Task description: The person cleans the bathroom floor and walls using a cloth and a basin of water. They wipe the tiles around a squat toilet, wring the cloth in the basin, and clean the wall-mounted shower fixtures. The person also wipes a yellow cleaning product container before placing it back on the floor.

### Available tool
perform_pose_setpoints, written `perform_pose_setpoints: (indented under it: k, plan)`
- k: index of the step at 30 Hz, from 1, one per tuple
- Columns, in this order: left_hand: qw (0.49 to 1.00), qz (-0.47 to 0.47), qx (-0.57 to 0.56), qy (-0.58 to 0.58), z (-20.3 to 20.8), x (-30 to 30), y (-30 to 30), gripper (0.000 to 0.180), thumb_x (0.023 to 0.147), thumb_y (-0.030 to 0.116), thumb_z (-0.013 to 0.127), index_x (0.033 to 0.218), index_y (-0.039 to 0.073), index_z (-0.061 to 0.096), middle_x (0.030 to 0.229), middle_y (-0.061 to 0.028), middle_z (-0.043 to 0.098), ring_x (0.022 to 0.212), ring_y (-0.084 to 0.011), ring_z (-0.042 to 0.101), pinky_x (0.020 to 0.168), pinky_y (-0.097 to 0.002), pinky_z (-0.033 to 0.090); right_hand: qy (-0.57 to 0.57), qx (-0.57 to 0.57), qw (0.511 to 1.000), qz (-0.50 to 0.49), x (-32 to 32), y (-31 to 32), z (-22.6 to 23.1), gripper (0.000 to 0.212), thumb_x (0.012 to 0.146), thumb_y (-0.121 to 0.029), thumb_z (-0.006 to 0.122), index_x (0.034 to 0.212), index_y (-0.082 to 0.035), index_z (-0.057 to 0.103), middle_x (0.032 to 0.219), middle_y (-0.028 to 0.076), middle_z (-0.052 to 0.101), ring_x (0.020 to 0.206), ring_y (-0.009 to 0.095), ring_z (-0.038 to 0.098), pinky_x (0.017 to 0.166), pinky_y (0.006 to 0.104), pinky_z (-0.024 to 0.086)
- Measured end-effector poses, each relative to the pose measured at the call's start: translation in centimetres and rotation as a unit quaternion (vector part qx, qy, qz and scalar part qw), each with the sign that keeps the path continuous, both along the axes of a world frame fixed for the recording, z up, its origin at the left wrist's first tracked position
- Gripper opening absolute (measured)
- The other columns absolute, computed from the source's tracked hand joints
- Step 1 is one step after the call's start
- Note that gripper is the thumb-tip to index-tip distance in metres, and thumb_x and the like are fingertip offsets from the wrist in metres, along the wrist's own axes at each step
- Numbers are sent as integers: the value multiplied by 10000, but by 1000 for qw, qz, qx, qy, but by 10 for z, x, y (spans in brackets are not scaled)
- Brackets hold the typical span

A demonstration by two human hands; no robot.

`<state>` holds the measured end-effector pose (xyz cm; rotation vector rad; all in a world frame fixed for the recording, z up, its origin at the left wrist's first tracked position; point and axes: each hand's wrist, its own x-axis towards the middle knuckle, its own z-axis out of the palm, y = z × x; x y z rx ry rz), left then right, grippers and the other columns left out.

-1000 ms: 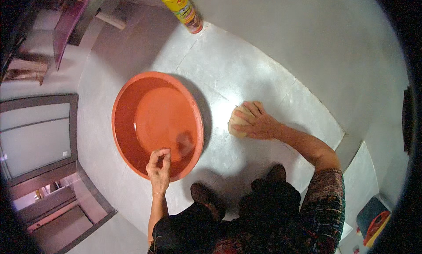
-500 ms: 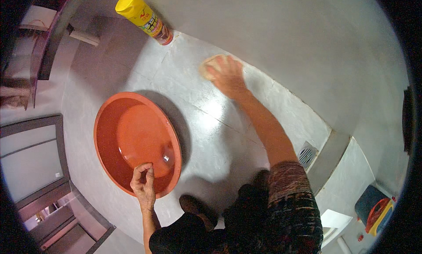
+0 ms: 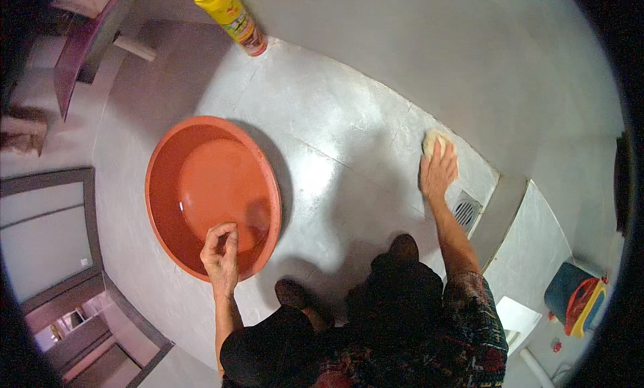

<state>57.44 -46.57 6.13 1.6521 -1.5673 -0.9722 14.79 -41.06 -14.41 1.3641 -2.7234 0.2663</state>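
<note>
A pale yellow cloth lies against the wet grey floor, beside the foot of the wall. Over it my right hand presses down, its fingers spread across the cloth and gripping it. The floor drain is just below that hand. My left hand hovers over the near rim of a large orange-red basin. Its fingers are curled, thumb near the index finger, with nothing visible between them. The basin seems to hold water, with a shine on its bottom.
A yellow spray can stands at the wall's foot, far left. A low step rises past the drain. My shoes are on the floor near the basin. At lower right are a white plastic piece and a dark container with red and yellow parts.
My right hand has swept the cloth along the wall, rightward and nearer, to just above the drain. My left hand keeps its curled pose over the basin rim. The view has shifted slightly.
</note>
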Motion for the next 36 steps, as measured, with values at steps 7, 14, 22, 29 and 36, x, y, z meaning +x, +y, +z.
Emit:
perform_pose_setpoints:
  k: [7, 14, 22, 29, 36]
  plan:
    - [1000, -3, 12, 21, 3, 10, 7, 96, 851, 8, 588, 939, 13, 626, 913, -29, 577, 828, -100, 526, 731, -225, 434, -47, 38, 993, 103, 129, 47, 3, 702, 773, -236, 575, 1400, -135, 278, 1464, 214, 132, 1268, 517, 155, 962, 655, 120]
    - [1000, -19, 11, -8, -1, 15, 13, 94, 855, 31, 587, 938, 7, 624, 909, -37, 584, 830, -107, 533, 731, -230, 433, -86, -40, 930, 355, 129, -30, 11, 639, 722, -158, 593, 1329, -198, 397, 1416, 179, 260, 1249, 489, 218, 927, 670, 180]
    - [999, 0, 40, 0, 2, 15, 16, 119, 860, 70, 593, 948, -1, 630, 903, -37, 596, 832, -109, 547, 753, -236, 443, -95, -77, 906, 405, 169, -116, -10, 573, 801, -223, 595, 1333, -268, 389, 1443, 131, 236, 1296, 445, 163, 977, 637, 110]
    - [999, -3, 37, -1, 5, 6, 15, 125, 866, 67, 582, 949, -10, 633, 925, -50, 628, 882, -129, 568, 805, -263, 448, -139, -35, 811, 568, 229, -47, 10, 457, 744, -274, 613, 1154, -81, 549, 1314, 176, 389, 1272, 450, 252, 989, 647, 167]
    - [999, -1, 30, 13, -12, 13, 25, 118, 864, 96, 601, 945, 18, 634, 886, -13, 622, 814, -98, 567, 736, -248, 467, -165, -137, 665, 715, 223, 10, 36, 390, 733, -262, 562, 1121, -240, 588, 1241, 43, 500, 1185, 356, 398, 962, 546, 285]
